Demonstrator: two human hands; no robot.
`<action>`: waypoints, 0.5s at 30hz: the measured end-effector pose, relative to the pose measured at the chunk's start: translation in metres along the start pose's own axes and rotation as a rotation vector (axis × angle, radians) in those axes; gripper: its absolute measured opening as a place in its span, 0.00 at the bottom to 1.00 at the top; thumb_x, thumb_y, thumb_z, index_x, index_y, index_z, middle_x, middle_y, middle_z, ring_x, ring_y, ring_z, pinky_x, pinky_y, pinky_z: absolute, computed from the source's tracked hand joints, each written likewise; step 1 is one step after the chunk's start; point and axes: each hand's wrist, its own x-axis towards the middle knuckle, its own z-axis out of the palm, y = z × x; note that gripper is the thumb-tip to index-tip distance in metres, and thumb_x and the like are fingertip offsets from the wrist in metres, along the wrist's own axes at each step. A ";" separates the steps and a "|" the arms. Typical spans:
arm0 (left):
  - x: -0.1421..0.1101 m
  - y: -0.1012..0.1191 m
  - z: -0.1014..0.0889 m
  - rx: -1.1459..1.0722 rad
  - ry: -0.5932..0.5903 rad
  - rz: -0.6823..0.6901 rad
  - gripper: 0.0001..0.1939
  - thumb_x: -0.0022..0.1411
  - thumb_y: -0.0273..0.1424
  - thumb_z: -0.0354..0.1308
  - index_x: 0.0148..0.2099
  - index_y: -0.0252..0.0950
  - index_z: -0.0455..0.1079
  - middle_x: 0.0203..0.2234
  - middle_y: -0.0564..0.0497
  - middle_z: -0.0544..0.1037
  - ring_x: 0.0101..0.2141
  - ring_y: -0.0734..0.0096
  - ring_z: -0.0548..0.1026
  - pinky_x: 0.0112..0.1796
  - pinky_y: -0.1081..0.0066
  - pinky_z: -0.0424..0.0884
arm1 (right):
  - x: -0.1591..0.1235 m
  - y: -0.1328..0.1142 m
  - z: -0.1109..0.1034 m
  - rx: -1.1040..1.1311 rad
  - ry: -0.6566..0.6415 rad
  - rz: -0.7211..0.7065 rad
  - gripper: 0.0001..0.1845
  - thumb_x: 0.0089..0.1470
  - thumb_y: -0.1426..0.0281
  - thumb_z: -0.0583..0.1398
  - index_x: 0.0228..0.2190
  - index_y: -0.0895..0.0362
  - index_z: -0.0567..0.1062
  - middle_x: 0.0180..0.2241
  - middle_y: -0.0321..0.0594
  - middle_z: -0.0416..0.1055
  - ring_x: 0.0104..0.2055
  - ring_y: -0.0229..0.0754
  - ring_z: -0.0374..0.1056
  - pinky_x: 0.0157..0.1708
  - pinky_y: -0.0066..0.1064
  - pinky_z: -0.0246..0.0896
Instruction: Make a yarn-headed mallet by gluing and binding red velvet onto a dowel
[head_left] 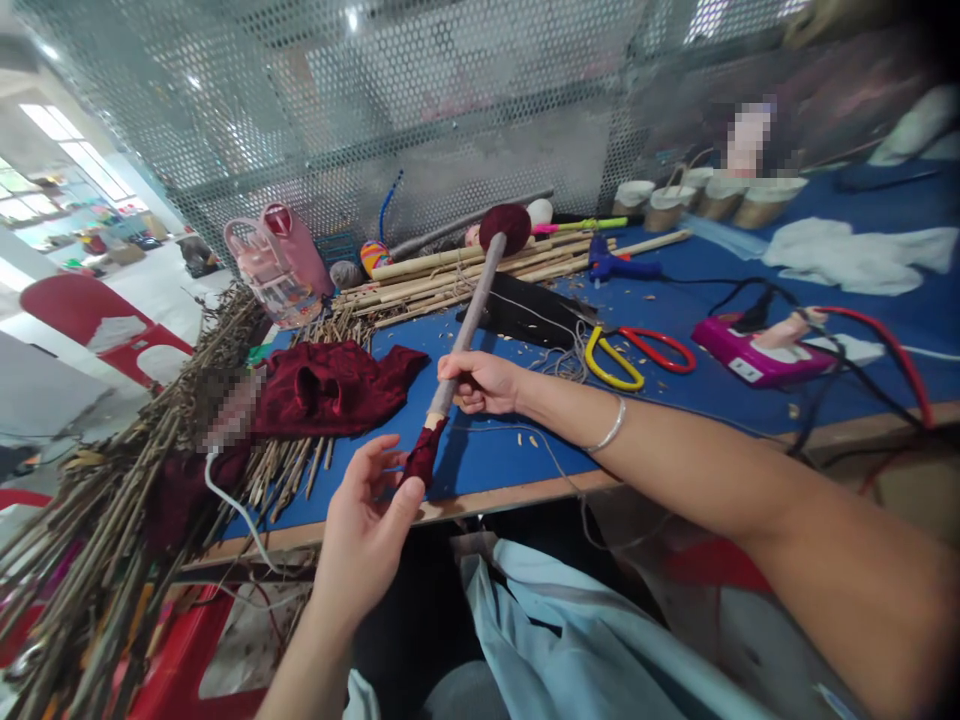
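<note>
Left hand (375,525): fingers spread and half curled about the stick's lower end, thumb apart from them; whether skin meets cloth, I cannot tell.
Right hand (489,383): closed in a fist round the lower part of the shaft.
Grey stick (478,305): 1, slanting away over the bench (517,462), near end low.
Red cloth wrap (424,458): 1, on the near end, bare wood just above it; could slide off if nothing fastens it, and no fastening shows.
Dark red head (513,222): 1, at the far end, over the pale sticks (439,268); likely to knock them should the right hand twist or slip, being the only firm hold.
Dark red garment (330,395): 1, crumpled, left of the stick.
Grey yarn (555,462): 1 loose strand, trailing near the right forearm; might snag if that arm sweeps.
Scissors (637,381): 1 pair, yellow and red handles, beyond the forearm.
Glue gun (619,264): 1, blue, farther back; a tugged cable could drag it.
</note>
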 end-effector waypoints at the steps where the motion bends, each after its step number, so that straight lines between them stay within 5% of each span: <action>1: -0.002 -0.006 0.001 0.013 0.025 0.020 0.25 0.57 0.43 0.58 0.54 0.37 0.62 0.41 0.46 0.73 0.38 0.68 0.73 0.31 0.71 0.75 | -0.001 -0.001 0.001 -0.012 0.005 0.004 0.08 0.43 0.74 0.52 0.17 0.56 0.56 0.07 0.27 0.50 0.09 0.28 0.41 0.09 0.18 0.36; 5: -0.002 -0.021 -0.005 0.127 0.139 0.050 0.21 0.58 0.42 0.56 0.49 0.35 0.66 0.38 0.45 0.76 0.37 0.65 0.75 0.31 0.71 0.74 | -0.001 -0.001 0.003 -0.207 0.118 0.043 0.10 0.45 0.72 0.51 0.17 0.56 0.55 0.07 0.26 0.48 0.10 0.28 0.39 0.10 0.19 0.35; 10: 0.019 -0.016 -0.018 0.198 0.238 0.124 0.18 0.57 0.42 0.57 0.44 0.34 0.69 0.30 0.47 0.78 0.28 0.68 0.75 0.26 0.73 0.71 | 0.001 0.001 -0.001 -0.465 0.325 0.004 0.14 0.45 0.67 0.59 0.18 0.56 0.59 0.09 0.25 0.49 0.10 0.28 0.42 0.11 0.23 0.34; 15: 0.041 -0.019 -0.017 0.235 0.164 0.239 0.15 0.59 0.39 0.56 0.42 0.34 0.71 0.28 0.48 0.78 0.27 0.69 0.75 0.30 0.72 0.72 | -0.012 -0.029 -0.005 -1.300 0.519 0.028 0.26 0.40 0.47 0.62 0.17 0.57 0.66 0.14 0.34 0.61 0.17 0.34 0.55 0.17 0.27 0.43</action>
